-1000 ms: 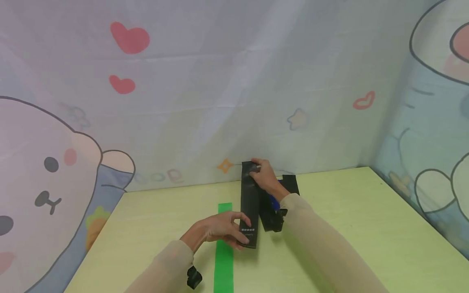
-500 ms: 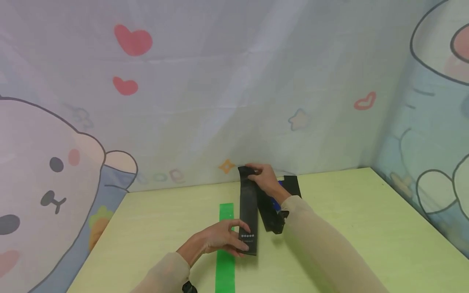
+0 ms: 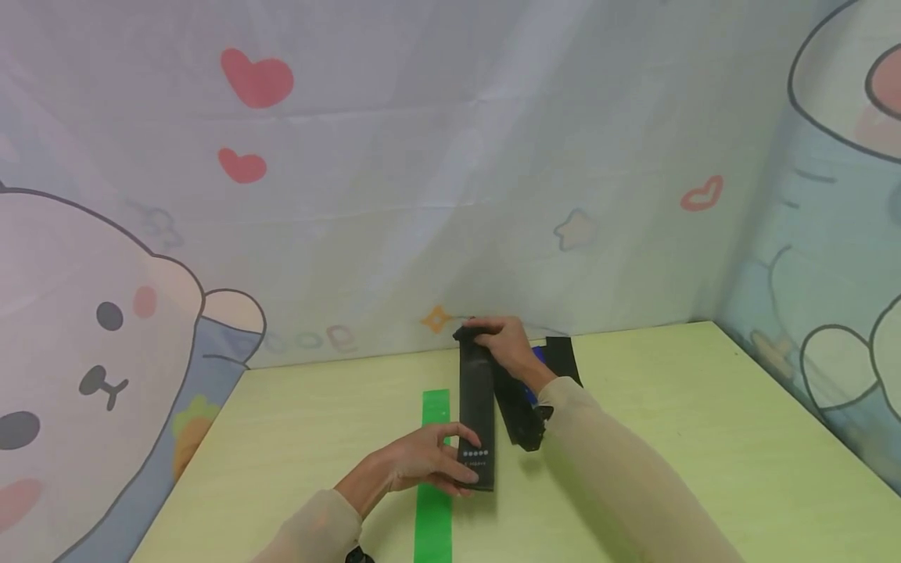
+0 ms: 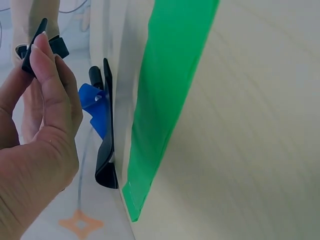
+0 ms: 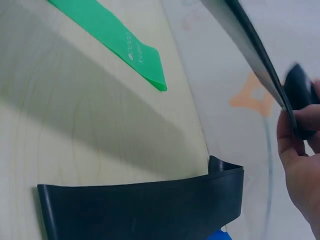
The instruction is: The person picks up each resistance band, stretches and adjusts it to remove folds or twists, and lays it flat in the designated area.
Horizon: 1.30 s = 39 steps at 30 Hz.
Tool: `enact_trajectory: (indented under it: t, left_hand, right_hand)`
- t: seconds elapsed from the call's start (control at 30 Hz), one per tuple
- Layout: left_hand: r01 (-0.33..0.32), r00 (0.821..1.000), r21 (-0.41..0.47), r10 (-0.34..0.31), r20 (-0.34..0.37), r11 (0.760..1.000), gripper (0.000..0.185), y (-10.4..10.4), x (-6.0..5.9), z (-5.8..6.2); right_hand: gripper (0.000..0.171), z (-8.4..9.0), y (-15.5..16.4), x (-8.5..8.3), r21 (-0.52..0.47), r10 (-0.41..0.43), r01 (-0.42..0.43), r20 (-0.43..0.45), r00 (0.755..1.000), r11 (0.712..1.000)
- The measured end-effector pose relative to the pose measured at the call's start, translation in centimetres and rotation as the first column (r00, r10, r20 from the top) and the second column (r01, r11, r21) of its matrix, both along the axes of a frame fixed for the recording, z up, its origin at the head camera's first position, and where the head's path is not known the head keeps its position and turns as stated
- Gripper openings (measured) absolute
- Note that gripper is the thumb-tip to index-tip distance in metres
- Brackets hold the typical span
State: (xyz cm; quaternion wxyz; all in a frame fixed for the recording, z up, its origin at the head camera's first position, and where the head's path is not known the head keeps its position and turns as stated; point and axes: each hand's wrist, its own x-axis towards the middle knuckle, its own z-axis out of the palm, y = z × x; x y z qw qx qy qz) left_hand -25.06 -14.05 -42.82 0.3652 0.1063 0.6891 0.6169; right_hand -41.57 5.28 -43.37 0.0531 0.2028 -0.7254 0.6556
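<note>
Above the table (image 3: pixel 704 438), both hands hold a black band (image 3: pixel 476 407).

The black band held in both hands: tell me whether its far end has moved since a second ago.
Yes. The black band's far end, gripped by the right hand, has crumpled and dropped slightly toward the table, and shifted left toward the orange star.

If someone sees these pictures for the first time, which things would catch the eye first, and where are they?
First, the black band at the table's middle, held between both hands: the left hand pinches its near end and the right hand grips its far end. Just left of it a bright green band lies flat on the pale table. To the right, more black bands and something blue lie by the cartoon backdrop.
</note>
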Motion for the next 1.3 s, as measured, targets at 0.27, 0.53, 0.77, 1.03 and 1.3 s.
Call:
enact_trajectory:
  t: [0.27,0.53,0.77,1.03,1.3]
  left_hand:
    - [-0.022,1.0,0.002,0.022,0.01,1.0,0.043,-0.3,1.0,-0.2]
    - [-0.001,1.0,0.007,0.001,0.02,1.0,0.044,0.3,1.6,-0.3]
    - [-0.05,0.999,0.007,0.05,0.014,0.999,0.044,0.3,2.1,-0.6]
    - [-0.053,0.998,-0.002,0.053,0.036,0.999,0.043,0.6,2.7,-0.6]
    - [-0.061,0.997,-0.036,0.063,0.053,0.997,0.041,0.9,4.1,-0.9]
  right_hand:
    - [0.013,-0.4,-0.5,0.4,0.013,0.026,-0.025,-0.038,0.999,1.0]
    - [0.018,-0.7,-0.8,0.6,0.115,0.046,-0.041,-0.039,0.998,0.993]
    - [0.035,-0.7,-0.7,0.8,0.19,0.046,-0.05,0.028,0.999,0.98]
    - [0.033,-1.3,-0.2,0.8,0.233,0.038,-0.047,0.041,0.998,0.971]
    - [0.03,-1.8,-0.5,1.5,0.43,0.073,-0.088,0.051,0.996,0.898]
